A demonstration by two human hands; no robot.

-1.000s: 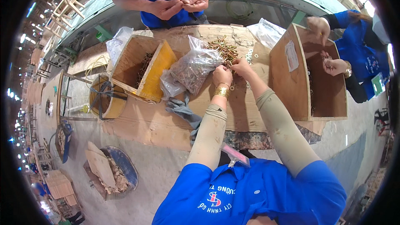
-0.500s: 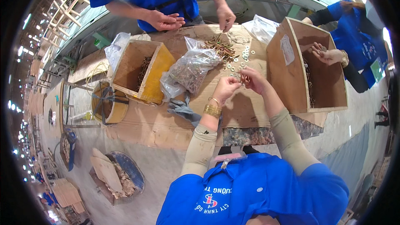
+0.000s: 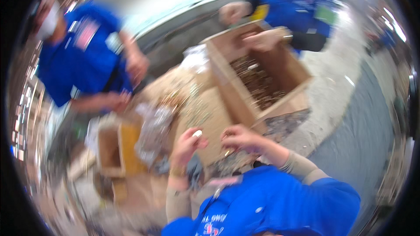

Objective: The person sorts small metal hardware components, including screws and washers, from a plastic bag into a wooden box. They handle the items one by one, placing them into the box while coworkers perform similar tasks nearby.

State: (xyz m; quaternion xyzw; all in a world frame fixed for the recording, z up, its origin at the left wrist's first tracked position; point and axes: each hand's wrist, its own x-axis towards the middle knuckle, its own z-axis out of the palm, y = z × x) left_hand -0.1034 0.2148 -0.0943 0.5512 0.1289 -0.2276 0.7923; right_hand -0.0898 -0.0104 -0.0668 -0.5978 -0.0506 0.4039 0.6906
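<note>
My left hand (image 3: 187,147) is raised over the near side of the cardboard-covered table (image 3: 210,112), pinching a small pale washer (image 3: 197,133) between thumb and finger. Just to its right, apart from it, my right hand (image 3: 243,140) has its fingers curled around small brass-coloured pieces that look like bolts (image 3: 228,152); motion blur hides their exact form. Beyond my hands lie a heap of brass-coloured bolts (image 3: 174,99) and scattered washers (image 3: 199,116). A clear plastic bag (image 3: 153,126) rests left of the heap, and a grey cloth (image 3: 192,166) is near my left wrist.
A tall wooden box (image 3: 225,87) holding many small metal parts stands at the right, with a co-worker's hand (image 3: 267,39) over it. A yellow-sided box (image 3: 133,146) is at the left. Another co-worker (image 3: 83,61) is at the far left.
My view has swung rightward and blurred. My hands, close together before, have separated and drawn nearer my body. The co-worker across the table now appears further left.
</note>
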